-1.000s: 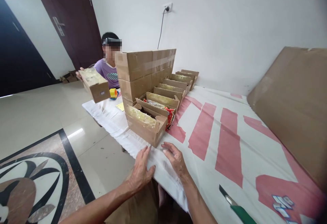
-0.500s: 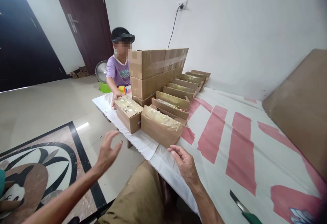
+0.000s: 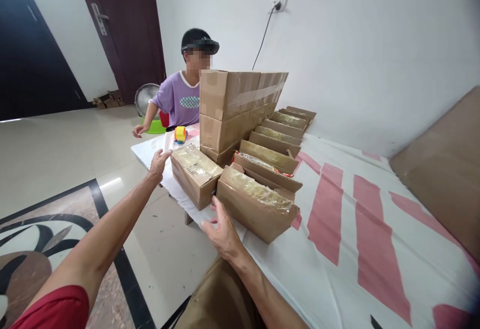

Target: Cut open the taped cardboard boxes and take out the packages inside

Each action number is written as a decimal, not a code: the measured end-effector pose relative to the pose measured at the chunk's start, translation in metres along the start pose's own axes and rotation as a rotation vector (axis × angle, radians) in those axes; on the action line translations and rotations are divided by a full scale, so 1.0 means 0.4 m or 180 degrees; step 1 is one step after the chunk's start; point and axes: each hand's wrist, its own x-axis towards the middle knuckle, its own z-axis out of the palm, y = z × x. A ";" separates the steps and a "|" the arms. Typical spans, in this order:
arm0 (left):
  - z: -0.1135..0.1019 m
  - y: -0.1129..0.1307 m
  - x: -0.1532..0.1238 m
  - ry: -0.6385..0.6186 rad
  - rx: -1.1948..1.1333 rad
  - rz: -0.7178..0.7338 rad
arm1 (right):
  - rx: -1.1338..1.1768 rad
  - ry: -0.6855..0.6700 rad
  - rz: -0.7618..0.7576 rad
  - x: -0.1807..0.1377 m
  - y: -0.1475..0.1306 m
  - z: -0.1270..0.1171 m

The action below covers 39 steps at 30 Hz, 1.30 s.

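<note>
Two hands, fingers loosely parted: left hand [image 3: 159,165] at the far left end of one taped box [image 3: 195,176], right hand [image 3: 222,226] by its near end; contact I cannot confirm. Box location: bench [image 3: 279,271], left edge, beside one flap-topped carton [image 3: 249,206].

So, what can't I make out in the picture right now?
In the head view:
Whether the right hand touches the near-left box: too fine to tell.
Other arm of the co-worker: hidden by the stacked cartons.
Dark pointed object: cut off by the bottom edge.
</note>
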 end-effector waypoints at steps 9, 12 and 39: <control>-0.171 -0.002 -0.156 -0.0316 -0.0272 -0.0439 | -0.0599 0.0405 -0.0325 -0.025 -0.001 0.137; -0.284 0.003 -0.280 -0.0141 -0.0191 -0.0485 | -0.0667 0.0291 -0.0378 -0.100 -0.034 0.151; 0.186 -0.022 -0.970 -0.2434 0.0400 0.0054 | -0.0814 0.2961 0.0471 -0.687 0.087 -0.400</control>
